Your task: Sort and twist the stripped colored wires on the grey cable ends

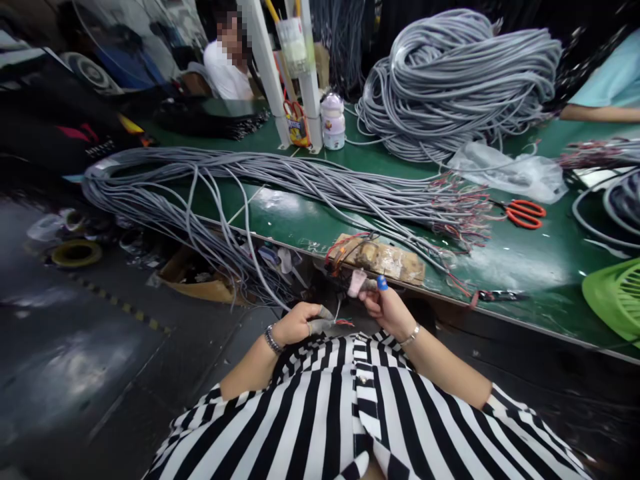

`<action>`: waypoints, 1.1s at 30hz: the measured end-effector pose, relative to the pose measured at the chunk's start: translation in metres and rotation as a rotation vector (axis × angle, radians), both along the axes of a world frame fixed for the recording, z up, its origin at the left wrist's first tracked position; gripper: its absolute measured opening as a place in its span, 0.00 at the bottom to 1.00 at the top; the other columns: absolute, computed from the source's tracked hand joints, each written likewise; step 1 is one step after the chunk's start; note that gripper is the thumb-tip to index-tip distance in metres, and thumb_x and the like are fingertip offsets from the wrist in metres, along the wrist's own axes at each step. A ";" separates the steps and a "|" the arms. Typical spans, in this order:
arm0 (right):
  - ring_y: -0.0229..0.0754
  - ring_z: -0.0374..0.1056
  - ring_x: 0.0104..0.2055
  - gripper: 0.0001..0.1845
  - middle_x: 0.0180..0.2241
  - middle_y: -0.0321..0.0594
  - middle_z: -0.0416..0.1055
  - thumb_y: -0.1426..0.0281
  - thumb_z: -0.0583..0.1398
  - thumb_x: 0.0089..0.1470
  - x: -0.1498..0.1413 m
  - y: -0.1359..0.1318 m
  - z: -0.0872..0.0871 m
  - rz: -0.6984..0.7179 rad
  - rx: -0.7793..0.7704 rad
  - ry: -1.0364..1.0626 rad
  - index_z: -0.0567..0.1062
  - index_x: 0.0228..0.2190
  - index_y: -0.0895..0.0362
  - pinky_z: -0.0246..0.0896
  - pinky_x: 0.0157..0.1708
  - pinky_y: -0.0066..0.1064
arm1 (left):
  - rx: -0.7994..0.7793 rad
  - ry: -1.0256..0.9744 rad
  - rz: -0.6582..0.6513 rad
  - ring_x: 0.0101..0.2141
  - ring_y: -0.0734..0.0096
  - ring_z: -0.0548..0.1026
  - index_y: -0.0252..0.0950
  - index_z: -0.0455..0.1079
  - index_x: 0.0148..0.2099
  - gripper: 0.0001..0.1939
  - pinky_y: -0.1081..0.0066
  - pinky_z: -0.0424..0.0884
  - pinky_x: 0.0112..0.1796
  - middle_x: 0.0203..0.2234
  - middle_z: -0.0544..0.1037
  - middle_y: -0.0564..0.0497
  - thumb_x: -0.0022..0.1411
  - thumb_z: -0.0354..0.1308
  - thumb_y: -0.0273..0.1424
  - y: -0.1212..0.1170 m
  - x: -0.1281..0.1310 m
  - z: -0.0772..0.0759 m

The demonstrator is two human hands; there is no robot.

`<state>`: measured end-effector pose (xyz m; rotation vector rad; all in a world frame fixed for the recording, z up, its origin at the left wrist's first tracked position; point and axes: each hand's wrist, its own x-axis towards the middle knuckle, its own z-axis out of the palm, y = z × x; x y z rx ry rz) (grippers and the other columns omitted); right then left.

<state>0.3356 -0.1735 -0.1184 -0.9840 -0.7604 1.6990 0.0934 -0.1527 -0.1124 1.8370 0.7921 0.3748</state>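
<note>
My left hand (299,324) is closed on the end of a grey cable (260,261). Short coloured wires (344,323) stick out past its wrapped fingertips. To the right, my right hand (391,312) is curled closed, with blue wrapping on one fingertip and grey wrapping on another. At those fingertips is a pale pink piece (357,283); what it is, and how it is gripped, I cannot make out. Just beyond it, a taped wooden block (383,259) with red and black wires lies at the table edge.
A long bundle of grey cables (300,175) lies across the green table (280,208), some hanging over the edge. Orange-handled scissors (525,213), a plastic bag (515,172), a large cable coil (460,80), a bottle (333,121) and a green basket (615,300) are around. A co-worker (227,67) sits beyond.
</note>
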 end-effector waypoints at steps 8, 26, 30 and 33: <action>0.42 0.61 0.27 0.17 0.23 0.40 0.67 0.56 0.59 0.54 0.045 -0.012 0.033 -0.315 0.636 -0.757 0.72 0.21 0.54 0.56 0.29 0.34 | 0.391 0.187 0.113 0.41 0.66 0.78 0.35 0.75 0.46 0.14 0.69 0.72 0.46 0.41 0.81 0.46 0.63 0.54 0.36 0.053 -0.002 0.036; 0.39 0.54 0.26 0.16 0.22 0.36 0.58 0.65 0.55 0.57 0.067 0.002 0.031 -0.229 0.746 -1.175 0.59 0.20 0.54 0.47 0.28 0.32 | 0.921 0.678 -0.211 0.35 0.66 0.74 0.36 0.75 0.44 0.14 0.71 0.66 0.38 0.35 0.77 0.48 0.55 0.56 0.31 0.205 0.149 0.101; 0.39 0.54 0.24 0.17 0.20 0.36 0.58 0.65 0.56 0.56 0.067 0.003 0.032 -0.226 0.766 -1.202 0.59 0.19 0.54 0.47 0.27 0.32 | 1.009 0.290 0.102 0.34 0.69 0.71 0.32 0.73 0.38 0.13 0.71 0.66 0.37 0.33 0.74 0.47 0.59 0.56 0.36 0.190 0.130 0.133; 0.40 0.55 0.25 0.16 0.20 0.37 0.59 0.66 0.56 0.55 0.065 0.003 0.030 -0.209 0.791 -1.257 0.61 0.19 0.53 0.49 0.27 0.31 | 1.087 0.050 0.231 0.33 0.69 0.69 0.31 0.72 0.36 0.15 0.70 0.66 0.36 0.32 0.72 0.48 0.59 0.58 0.40 0.160 0.119 0.162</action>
